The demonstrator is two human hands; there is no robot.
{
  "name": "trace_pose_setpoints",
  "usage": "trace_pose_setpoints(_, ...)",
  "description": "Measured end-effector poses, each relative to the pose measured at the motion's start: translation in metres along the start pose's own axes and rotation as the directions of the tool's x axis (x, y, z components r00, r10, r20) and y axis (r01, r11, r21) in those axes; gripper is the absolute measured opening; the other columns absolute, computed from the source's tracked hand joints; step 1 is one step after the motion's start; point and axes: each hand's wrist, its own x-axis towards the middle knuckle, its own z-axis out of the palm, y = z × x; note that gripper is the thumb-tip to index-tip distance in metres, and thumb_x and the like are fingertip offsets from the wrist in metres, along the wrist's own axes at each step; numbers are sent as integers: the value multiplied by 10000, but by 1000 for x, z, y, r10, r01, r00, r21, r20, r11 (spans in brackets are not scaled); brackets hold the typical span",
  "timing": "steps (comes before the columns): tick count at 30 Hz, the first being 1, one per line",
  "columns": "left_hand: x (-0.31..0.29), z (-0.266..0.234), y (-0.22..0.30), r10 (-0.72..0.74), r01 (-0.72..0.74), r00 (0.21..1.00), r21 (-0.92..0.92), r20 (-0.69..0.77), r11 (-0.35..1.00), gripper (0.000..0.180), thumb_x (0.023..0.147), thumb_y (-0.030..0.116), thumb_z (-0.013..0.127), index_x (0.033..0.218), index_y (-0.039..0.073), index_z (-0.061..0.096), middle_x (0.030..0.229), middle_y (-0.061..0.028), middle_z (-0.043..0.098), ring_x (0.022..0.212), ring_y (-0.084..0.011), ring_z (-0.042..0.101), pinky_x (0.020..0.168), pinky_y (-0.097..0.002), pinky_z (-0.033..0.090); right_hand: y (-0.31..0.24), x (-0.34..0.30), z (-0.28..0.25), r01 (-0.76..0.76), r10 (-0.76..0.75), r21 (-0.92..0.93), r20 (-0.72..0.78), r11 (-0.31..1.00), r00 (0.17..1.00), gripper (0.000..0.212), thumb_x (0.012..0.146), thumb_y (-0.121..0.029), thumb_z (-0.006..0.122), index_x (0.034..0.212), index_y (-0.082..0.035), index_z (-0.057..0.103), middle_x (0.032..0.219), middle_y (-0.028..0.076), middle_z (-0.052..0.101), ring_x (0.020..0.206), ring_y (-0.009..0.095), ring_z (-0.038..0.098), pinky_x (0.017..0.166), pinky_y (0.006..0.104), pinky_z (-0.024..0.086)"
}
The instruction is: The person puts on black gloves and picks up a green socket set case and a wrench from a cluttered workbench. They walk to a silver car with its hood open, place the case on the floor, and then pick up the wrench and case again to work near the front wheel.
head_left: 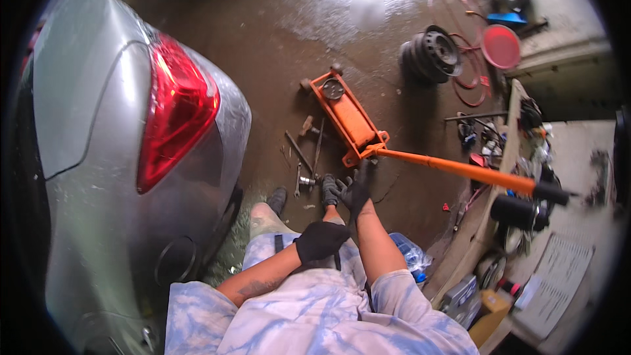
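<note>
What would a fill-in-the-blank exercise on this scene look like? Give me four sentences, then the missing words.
1. The rounded silver metal car stands on the ____ side of the picture.
2. The car's glossy tail light is coloured ____.
3. The long orange handle of the orange metal floor jack points toward the picture's ____ edge.
4. The person's left hand and right hand wear gloves coloured ____.

Missing words: left; red; right; black.

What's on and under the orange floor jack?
On the orange floor jack: a round dark saddle near its far end. Under: the brown floor runs up to its edges; whatever lies directly beneath its body is covered, so can't tell.
</note>
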Motion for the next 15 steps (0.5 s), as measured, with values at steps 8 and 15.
trace_pose_setpoints(8, 74, 93, -135, -521, 401, 822, -414, -230, 817, 297, 963, 329, 480, 912, 90, 650, 816, -182, 634, 785, -401, 610, 677, -473, 473, 81, 261, -121, 598, -246, -730, 679, -330, 692, 987, 732, -470, 742, 1501, -92, 252, 1556, 133, 240, 1367, 344, 332, 1108, 442, 333)
trace_pose_setpoints(15, 49, 168, -264, -789, 424, 613, -831, -30, 360, 175, 966, 165, 555, 986, 3, 616, 832, -164, 631, 725, -271, 609, 704, -335, 497, 133, 420, -99, 369, 88, -771, 381, -519, 920, 367, 814, -281, 594, 1140, -121, 649, 1050, 209, 660, 990, 396, 629, 874, 449, 497)
